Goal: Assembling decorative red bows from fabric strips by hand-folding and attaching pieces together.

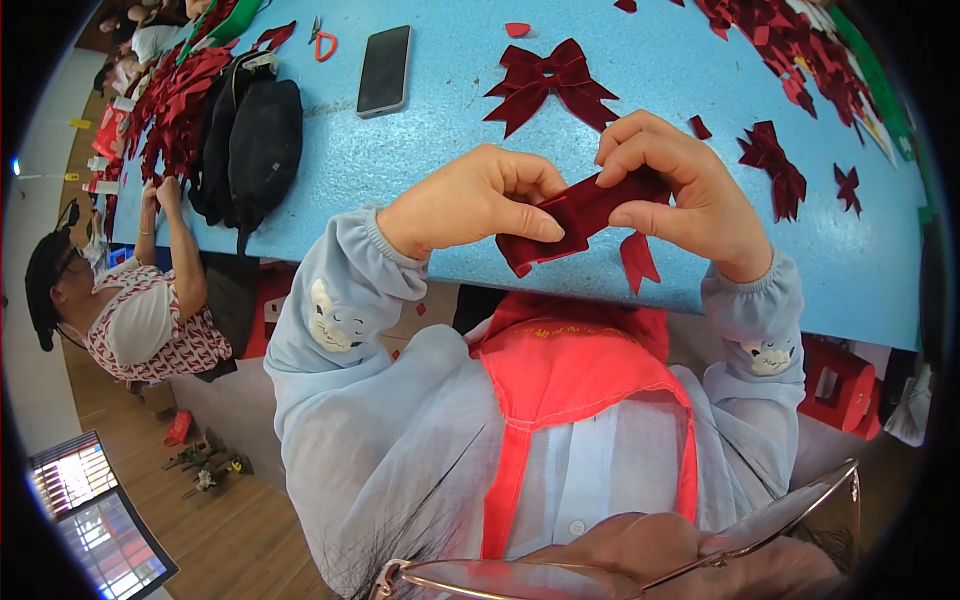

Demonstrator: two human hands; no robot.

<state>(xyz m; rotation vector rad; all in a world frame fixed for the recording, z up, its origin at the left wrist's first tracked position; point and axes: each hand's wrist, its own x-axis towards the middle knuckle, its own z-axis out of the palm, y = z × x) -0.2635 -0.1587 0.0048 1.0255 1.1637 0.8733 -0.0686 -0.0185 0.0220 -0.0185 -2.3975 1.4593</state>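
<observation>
A dark red velvet ribbon (585, 212), folded into a flat loop, is held between my two hands over the near edge of the blue table. My left hand (480, 203) pinches its left end, thumb on top. On the other end my right hand (690, 190) has its thumb and fingers closed. A notched red ribbon tail (639, 262) hangs below my right hand; I cannot tell whether it joins the loop. Just beyond lies a large dark red velvet bow (570, 78). To the right are a second bow (775, 172) and a smaller one (847, 187).
On the blue table (440, 145) lie a black phone (385, 70), orange-handled scissors (325, 45) and a black bag (265, 150). Red ribbon pieces are heaped at left (180, 100) and far right (770, 45). A co-worker (150, 310) sits at the left, hands on ribbon. A red stool (840, 390) stands right.
</observation>
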